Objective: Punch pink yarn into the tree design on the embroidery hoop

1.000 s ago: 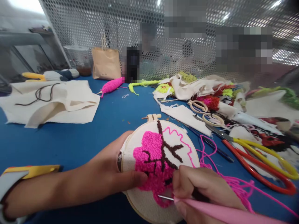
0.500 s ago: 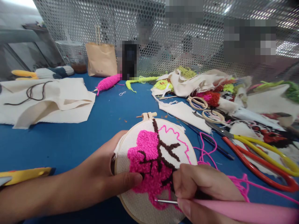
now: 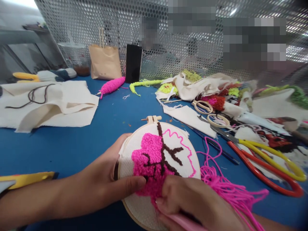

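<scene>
Clenched: our right hand (image 3: 190, 195) grasped the pink tool handle (image 3: 184, 222), fingers bunched at its front end. Our left hand (image 3: 110, 179) clamped the embroidery hoop (image 3: 130, 214) by its left side, thumb on top across the lower left of the pink pile (image 3: 149, 146). We had the hoop between both hands, face toward us, screw clamp (image 3: 153, 119) on the far side.

Key relation: right fingertips sat on the hoop's lower half, just below the pile's bottom edge. The handle's long axis ran from there down and right, toward us. Right hand was nearer that spot; left thumb lay up-left of it, near but apart. The bare patch inside the thin pink outline (image 3: 190, 155) lay farther off, up-right, past the dark brown branch (image 3: 160, 131). Loose pink yarn (image 3: 226, 189) heaped beside the hoop's right side.

Couldn't see: tool tip, hidden by our right fingers, so no telling whether it was in the cloth (image 3: 141, 210). Left fingers were hidden behind the hoop. Handle's rear and hoop's lowest edge were cut off. We couldn't trace the yarn into the handle.
</scene>
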`<move>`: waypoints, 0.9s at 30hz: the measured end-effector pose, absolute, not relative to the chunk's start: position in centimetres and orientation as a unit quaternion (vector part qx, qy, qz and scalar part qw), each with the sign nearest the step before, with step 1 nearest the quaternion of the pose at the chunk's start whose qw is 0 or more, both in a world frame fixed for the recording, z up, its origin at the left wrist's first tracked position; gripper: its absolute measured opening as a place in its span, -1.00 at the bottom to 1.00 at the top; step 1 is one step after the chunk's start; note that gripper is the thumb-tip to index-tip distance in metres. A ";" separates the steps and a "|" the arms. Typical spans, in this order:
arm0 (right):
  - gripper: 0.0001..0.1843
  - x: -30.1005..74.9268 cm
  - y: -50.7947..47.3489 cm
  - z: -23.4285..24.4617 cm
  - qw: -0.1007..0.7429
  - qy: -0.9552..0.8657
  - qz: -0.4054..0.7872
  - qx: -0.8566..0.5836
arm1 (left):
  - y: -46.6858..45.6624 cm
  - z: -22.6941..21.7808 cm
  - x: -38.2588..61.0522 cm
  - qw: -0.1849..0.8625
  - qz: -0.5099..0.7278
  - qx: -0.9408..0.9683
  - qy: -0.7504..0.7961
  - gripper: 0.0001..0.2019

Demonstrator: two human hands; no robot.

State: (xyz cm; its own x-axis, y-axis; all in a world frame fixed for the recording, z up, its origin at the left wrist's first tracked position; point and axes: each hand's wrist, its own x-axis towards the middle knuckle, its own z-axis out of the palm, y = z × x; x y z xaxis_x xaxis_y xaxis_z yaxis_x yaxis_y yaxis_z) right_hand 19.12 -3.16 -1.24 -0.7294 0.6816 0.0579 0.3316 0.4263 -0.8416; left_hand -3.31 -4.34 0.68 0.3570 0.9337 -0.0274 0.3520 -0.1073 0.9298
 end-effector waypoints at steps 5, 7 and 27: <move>-0.80 19.9 -3.0 -0.5 0.264 -0.768 0.478 -0.334 | -4.3 0.8 -3.3 0.502 0.311 0.646 0.483 -0.43; -0.78 20.1 -2.9 -0.2 0.265 -0.759 0.496 -0.328 | -4.3 0.8 -3.3 0.507 0.306 0.644 0.484 -0.43; -0.78 19.7 -3.1 -1.2 0.279 -0.808 0.432 -0.288 | -4.4 0.9 -3.3 0.468 0.301 0.680 0.477 -0.43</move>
